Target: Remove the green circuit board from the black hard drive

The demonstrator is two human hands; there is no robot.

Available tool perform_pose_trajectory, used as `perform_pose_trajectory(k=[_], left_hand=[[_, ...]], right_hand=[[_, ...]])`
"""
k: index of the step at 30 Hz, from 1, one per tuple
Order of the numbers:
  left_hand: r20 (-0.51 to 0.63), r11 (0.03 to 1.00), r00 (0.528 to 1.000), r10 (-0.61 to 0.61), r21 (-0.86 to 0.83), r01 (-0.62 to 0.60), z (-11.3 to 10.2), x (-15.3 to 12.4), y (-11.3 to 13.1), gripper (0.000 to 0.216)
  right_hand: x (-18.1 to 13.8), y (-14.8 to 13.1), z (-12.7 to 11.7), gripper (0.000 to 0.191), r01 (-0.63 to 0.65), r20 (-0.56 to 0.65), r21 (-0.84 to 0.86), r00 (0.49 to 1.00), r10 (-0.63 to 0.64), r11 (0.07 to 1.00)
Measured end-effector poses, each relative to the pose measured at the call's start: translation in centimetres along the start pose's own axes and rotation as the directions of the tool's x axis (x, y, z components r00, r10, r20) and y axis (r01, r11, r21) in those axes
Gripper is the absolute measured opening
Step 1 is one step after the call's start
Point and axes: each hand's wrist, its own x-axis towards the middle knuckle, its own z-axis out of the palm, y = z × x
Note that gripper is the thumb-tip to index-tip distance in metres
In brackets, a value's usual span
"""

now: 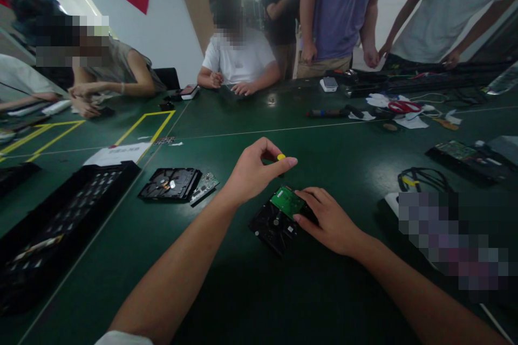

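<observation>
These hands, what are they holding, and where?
Left hand: a small yellow-ended object, pinched near that end. Right hand: the black rectangular hard drive with green circuit board, by its right edge.

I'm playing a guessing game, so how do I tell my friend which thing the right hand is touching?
Start at the big dark green table and find the right hand whose arm enters from the lower right. Its fingers touch a flat black hard drive. Unlike the black drive farther left, this one has a bright green circuit board on top.
</observation>
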Motion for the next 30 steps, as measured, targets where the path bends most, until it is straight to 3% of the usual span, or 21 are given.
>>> perform_pose_trajectory(k=[7, 18, 30], left_hand=[[0.128, 0.994, 0.992, 0.006, -0.112, 0.008, 0.13, 0.03, 0.29, 0.025], [0.190, 0.958, 0.981, -0.037, -0.272, 0.089, 0.13, 0.08, -0.04, 0.030], [0.015, 0.996, 0.998, 0.053, 0.068, -0.054, 0.16, 0.06, -0.08, 0.033]], right_hand=[[-0.02, 0.18, 0.14, 0.050, 0.005, -0.001, -0.014, 1.000, -0.005, 1.000], [-0.08, 0.18, 0.17, 0.051, 0.009, -0.005, -0.023, 1.000, -0.009, 1.000], [-0.02, 0.13, 0.19, 0.050, -0.002, 0.000, -0.005, 1.000, 0.002, 1.000]])
